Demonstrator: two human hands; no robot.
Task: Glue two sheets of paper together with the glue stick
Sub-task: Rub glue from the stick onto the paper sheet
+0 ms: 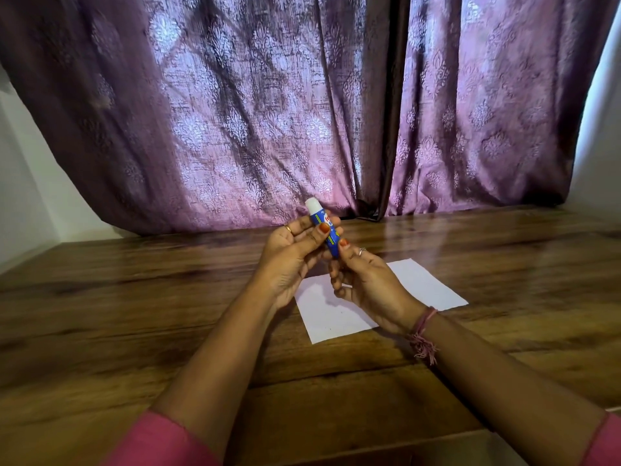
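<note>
A blue glue stick (324,230) with a white top is held up above the table, tilted with its white end up and to the left. My left hand (292,260) grips its upper body between thumb and fingers. My right hand (366,284) pinches its lower end with thumb and forefinger. Below the hands, white paper (423,287) lies flat on the wooden table (134,297); my hands and wrists hide its middle. I cannot tell whether it is one sheet or two stacked.
Purple patterned curtains (268,112) hang behind the table's far edge. White walls (20,183) stand at both sides. The wooden surface stretches wide to the left and right of the paper.
</note>
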